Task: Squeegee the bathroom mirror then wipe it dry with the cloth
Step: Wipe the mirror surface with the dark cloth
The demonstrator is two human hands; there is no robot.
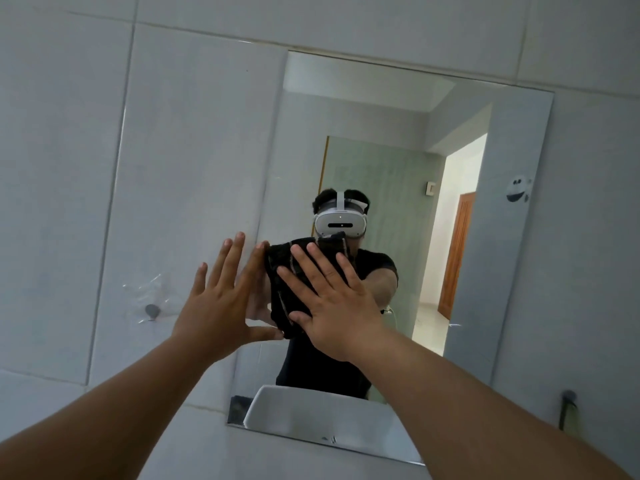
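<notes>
A frameless rectangular mirror (485, 237) hangs on the pale tiled wall. My right hand (332, 306) lies flat, fingers spread, and presses a black cloth (284, 278) against the glass near the mirror's left edge. My left hand (221, 299) is flat too, fingers straight, with its fingertips at the mirror's left edge and its thumb touching the cloth's lower corner. No squeegee is in view.
A small hook (151, 310) with clear adhesive sits on the tile left of the mirror. A dark hook (568, 400) is on the wall at lower right. A sticker (517, 189) marks the mirror's right side. The mirror reflects a white basin (311, 414) and a doorway.
</notes>
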